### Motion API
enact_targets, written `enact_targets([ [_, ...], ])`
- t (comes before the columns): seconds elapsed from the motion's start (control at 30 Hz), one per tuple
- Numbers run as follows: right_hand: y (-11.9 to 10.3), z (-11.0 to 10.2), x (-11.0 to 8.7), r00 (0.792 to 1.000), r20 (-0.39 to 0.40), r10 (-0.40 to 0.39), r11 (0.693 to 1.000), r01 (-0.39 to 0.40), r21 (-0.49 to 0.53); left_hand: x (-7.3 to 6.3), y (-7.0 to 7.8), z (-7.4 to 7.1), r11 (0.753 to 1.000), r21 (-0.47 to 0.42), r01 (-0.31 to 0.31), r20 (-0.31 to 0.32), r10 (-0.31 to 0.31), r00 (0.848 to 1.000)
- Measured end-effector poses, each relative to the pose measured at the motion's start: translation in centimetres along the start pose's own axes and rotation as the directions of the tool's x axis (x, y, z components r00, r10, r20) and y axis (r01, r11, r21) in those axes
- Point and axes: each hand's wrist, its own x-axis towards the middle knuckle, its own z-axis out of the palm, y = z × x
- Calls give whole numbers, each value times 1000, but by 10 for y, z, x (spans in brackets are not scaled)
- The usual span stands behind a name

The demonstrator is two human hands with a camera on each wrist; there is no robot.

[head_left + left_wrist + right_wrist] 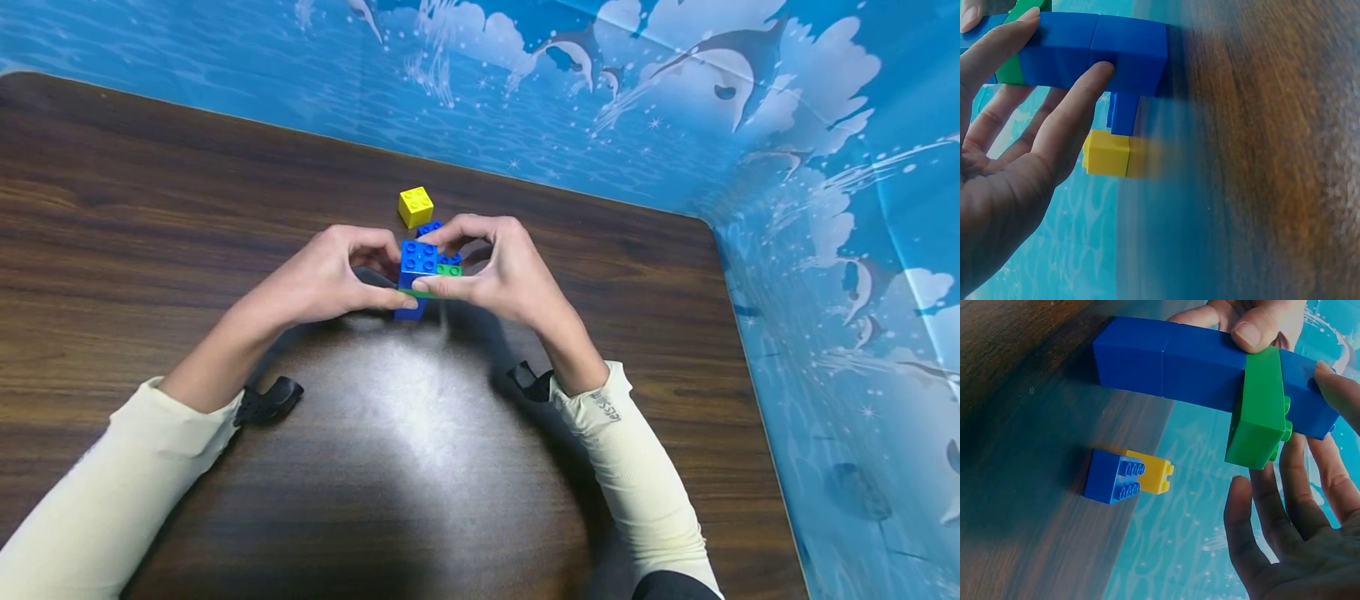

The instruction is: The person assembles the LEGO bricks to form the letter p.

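Note:
A tower of toy building bricks [1204,362] stands upright on the table, two blue bricks below, a green brick [1259,409] above them and a blue brick [419,257] on top. The green one juts out to the right, its studs partly showing. My left hand [322,279] grips the tower from the left, thumb in front and fingers behind. From the right, my right hand [501,271] pinches it near the top, its thumb close to the green brick. Behind the tower sits a loose blue brick [1105,478], partly covered by the right hand in the head view.
A yellow brick [416,207] stands farther back, close to the loose blue brick. The dark wooden table [187,167] ends at a blue dolphin-print sheet [480,100] along its back and right sides.

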Motion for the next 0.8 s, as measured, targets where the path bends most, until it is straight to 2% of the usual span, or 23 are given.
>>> enact_targets([
  [0.17, 0, -1, -2, 1000, -14, 14, 1000, -14, -20, 1, 2, 1, 1000, 11, -6, -1, 6, 1000],
  [0.47, 5, 4, -6, 999, -35, -42, 999, 41, -25, -1, 1, 0, 999, 50, 9, -6, -9, 1000],
  [0.63, 7, -2, -10, 999, -30, -36, 997, 38, 71, 1, 2, 0, 997, 76, 17, -4, -17, 1000],
  [0.73, 9, -8, -8, 998, -60, -29, 990, 37, 136, 1, 2, 0, 997, 70, 21, -1, -21, 1000],
  [0.8, 11, -13, -5, 996, -92, -12, 990, 25, 141, 1, 2, 0, 997, 67, 25, 0, -25, 1000],
])
